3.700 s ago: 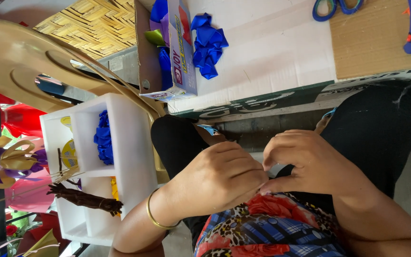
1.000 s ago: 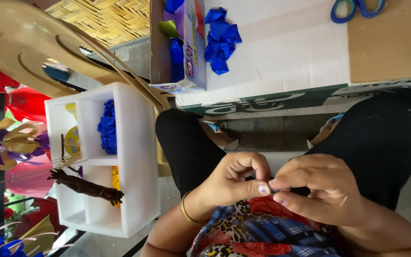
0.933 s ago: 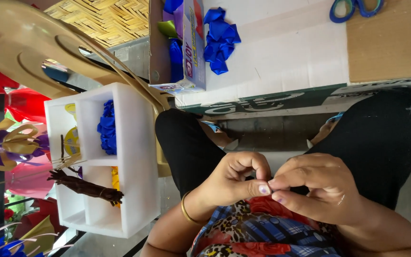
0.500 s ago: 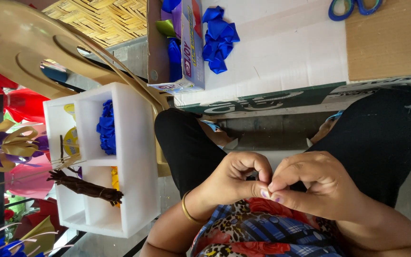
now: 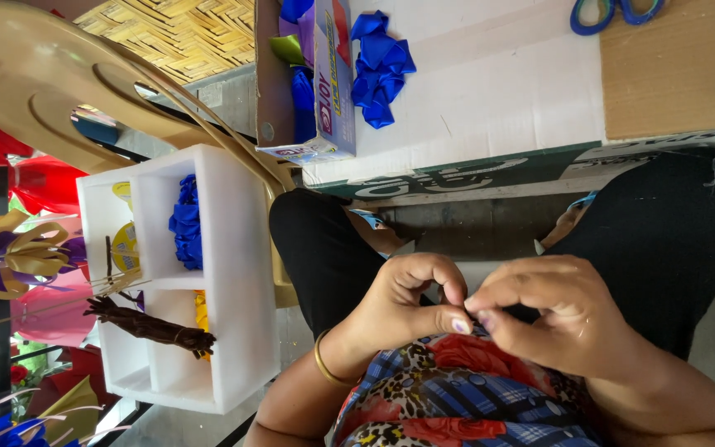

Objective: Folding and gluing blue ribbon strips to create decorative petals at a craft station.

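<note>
a: our left hand (image 5: pixel 399 310) and right hand (image 5: pixel 560 319) are close over our lap, fingertips touching, so we have no gap between them.

b: in front of us, the white board (image 5: pixel 490 91) has open room in its middle. blue ribbon pieces (image 5: pixel 381 66) and the cardboard box (image 5: pixel 308 83) block its left end, and the blue scissors (image 5: pixel 614 12) lie at the far edge.

a: to our left, the white shelf (image 5: pixel 225 273) stands near our knee, with only a narrow passage.
</note>
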